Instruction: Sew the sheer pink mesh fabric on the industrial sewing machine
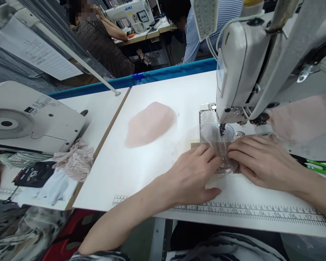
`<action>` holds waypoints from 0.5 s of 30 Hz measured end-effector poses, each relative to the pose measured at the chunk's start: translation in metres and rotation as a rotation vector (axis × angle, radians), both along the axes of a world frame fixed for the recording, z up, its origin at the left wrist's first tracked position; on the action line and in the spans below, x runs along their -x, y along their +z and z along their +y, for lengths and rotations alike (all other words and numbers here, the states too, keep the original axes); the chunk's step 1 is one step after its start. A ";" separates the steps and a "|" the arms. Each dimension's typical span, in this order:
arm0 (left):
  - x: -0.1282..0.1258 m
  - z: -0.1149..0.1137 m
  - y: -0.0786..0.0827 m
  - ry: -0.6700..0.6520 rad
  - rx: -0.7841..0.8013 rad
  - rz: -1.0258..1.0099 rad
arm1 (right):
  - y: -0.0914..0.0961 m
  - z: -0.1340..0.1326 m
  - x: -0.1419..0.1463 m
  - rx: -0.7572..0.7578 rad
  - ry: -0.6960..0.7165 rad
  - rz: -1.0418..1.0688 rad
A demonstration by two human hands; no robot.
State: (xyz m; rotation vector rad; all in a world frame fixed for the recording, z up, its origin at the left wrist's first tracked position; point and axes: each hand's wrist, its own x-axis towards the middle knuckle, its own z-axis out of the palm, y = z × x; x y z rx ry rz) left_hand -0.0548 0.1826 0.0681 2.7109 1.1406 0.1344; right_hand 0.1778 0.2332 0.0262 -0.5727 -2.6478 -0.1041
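My left hand (194, 174) lies palm down on the white sewing table (141, 170), fingers stretched toward the needle and pressing a thin, sheer piece of fabric (220, 150). My right hand (260, 159) rests flat opposite it, its fingertips on the same sheer piece. The piece sits under the presser foot (222, 128) of the white sewing machine (247, 69). A pale pink fabric piece (150, 123) lies loose on the table to the left of my hands.
A printed ruler (250, 212) runs along the table's front edge. A second machine (29, 119), a pink lace bundle (73, 161) and cord lie at left. More pink fabric (301, 117) hangs at right near green-handled scissors (320, 167). Two people sit at a far machine.
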 end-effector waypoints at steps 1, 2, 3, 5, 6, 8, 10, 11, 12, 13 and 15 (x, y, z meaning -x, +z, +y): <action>-0.001 -0.002 -0.001 -0.011 -0.005 0.045 | 0.000 0.000 -0.001 0.008 0.014 -0.008; -0.003 -0.003 -0.004 -0.008 -0.037 0.075 | 0.000 0.000 -0.001 0.018 0.023 -0.014; -0.005 -0.003 -0.009 0.004 -0.082 0.089 | 0.000 0.000 -0.002 0.030 0.032 -0.018; -0.009 0.001 -0.019 0.071 -0.171 0.062 | 0.001 0.000 -0.001 0.049 0.045 -0.032; -0.011 0.004 -0.024 0.126 -0.185 0.023 | 0.001 -0.001 -0.001 0.048 0.047 -0.038; -0.012 0.010 -0.029 0.253 -0.117 -0.104 | 0.001 -0.002 0.001 0.009 0.024 -0.032; -0.011 0.016 -0.029 0.337 0.002 -0.254 | 0.001 -0.002 0.004 -0.064 -0.010 -0.004; -0.010 0.019 -0.027 0.356 0.044 -0.312 | 0.001 -0.001 0.004 -0.095 -0.023 0.015; -0.009 0.022 -0.025 0.357 0.071 -0.350 | 0.001 -0.001 0.005 -0.113 -0.030 0.034; -0.008 0.024 -0.024 0.344 0.090 -0.370 | 0.002 0.000 0.005 -0.119 -0.035 0.054; -0.006 0.030 -0.021 0.296 0.136 -0.357 | 0.003 0.001 0.004 -0.118 -0.046 0.111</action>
